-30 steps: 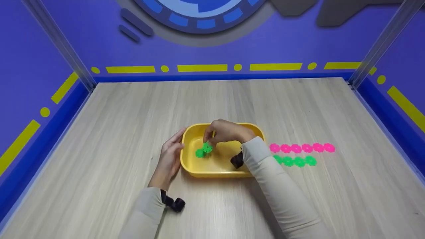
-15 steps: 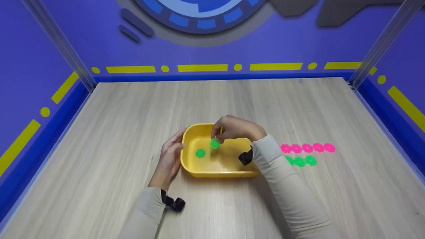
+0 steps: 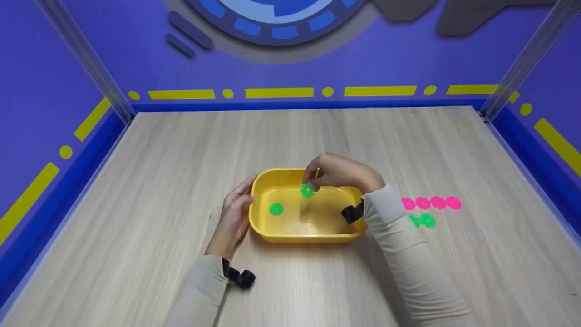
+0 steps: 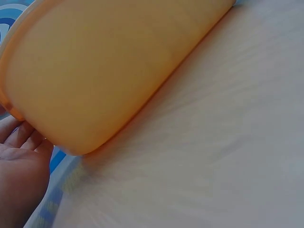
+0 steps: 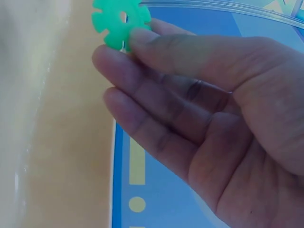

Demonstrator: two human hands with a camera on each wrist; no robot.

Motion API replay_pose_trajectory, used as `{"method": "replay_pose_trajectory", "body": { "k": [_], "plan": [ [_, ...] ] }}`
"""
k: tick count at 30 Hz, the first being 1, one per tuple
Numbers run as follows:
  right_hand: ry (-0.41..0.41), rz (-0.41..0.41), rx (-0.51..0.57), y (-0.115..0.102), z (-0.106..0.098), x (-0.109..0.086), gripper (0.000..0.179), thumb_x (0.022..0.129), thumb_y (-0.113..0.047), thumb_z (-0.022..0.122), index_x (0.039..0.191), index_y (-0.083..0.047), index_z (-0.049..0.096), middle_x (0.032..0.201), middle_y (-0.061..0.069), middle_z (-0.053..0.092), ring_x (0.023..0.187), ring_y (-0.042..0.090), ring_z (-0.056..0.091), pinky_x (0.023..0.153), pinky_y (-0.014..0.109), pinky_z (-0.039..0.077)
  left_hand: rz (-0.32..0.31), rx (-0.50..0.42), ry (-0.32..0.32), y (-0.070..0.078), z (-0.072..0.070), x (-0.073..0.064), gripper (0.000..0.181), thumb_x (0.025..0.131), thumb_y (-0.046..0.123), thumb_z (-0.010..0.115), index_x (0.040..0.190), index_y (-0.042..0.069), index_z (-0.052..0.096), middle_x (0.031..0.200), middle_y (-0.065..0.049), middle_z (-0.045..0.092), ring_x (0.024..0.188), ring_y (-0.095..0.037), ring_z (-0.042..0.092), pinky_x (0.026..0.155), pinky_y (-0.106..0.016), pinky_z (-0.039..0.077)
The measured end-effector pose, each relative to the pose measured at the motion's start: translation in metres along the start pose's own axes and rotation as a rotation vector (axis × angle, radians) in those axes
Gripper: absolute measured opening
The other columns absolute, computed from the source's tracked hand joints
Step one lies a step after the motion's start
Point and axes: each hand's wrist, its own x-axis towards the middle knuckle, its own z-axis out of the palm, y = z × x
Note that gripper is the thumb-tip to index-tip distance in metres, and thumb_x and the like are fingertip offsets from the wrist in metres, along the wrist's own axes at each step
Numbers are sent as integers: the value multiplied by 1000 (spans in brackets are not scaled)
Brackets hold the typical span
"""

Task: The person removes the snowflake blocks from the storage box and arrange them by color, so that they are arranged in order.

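Note:
My right hand (image 3: 342, 171) pinches a green snowflake disc (image 3: 307, 190) over the yellow bin (image 3: 313, 238). In the right wrist view the thumb presses on the slotted disc (image 5: 121, 21), with fingers behind it and the lower fingers loosely bent. Another green snowflake disc (image 3: 276, 209) lies on the bin's floor, toward its left end. My left hand (image 3: 233, 218) rests against the bin's left end, thumb at the rim and fingers along the outer wall. From the left wrist, the fingers (image 4: 21, 135) reach under the rim, fairly straight.
On the table right of the bin lies a row of pink snowflake discs (image 3: 438, 202). In front of it is a row of green snowflake discs (image 3: 427, 220), partly hidden by the right sleeve (image 3: 408, 245). Blue panels (image 3: 295, 68) stand behind and beside the table.
My right hand has moved right and a little away from me, carrying the pinched green snowflake disc away from the one on the bin's floor. The left hand stays at the bin.

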Motion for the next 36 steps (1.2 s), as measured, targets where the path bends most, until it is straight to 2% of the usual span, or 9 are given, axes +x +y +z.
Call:
{"method": "replay_pose_trajectory", "body": {
  "k": [7,14,27,36],
  "plan": [
    [36,-14,17,8,-6,-14,15,87,-9,67,99,-8,75,96,5,74,86,18,69,79,32,58,-9,24,-6,0,-1,1,63,85,-9,37,147,-6,30,157,-17,28,146,-25,25,117,-34,27],
    [73,26,15,17,-12,-28,17,87,-9,67,102,-7,75,99,7,73,88,20,69,82,36,59,-6,6,-8,1,0,-1,63,84,-9,37,147,-6,30,157,-17,27,146,-24,25,118,-34,27],
    [157,20,-43,43,-21,-62,16,86,-7,68,100,-6,76,96,7,73,80,16,66,76,33,60,-10,10,5,-1,-1,0,63,84,-9,38,146,-5,31,156,-16,29,145,-23,27,116,-32,28],
    [173,129,33,56,-28,-86,15,88,-8,67,100,-9,76,93,5,73,77,15,67,73,27,59,-7,9,-3,0,0,0,61,85,-9,37,146,-6,32,155,-17,31,145,-24,28,116,-33,29]
  ]
}}
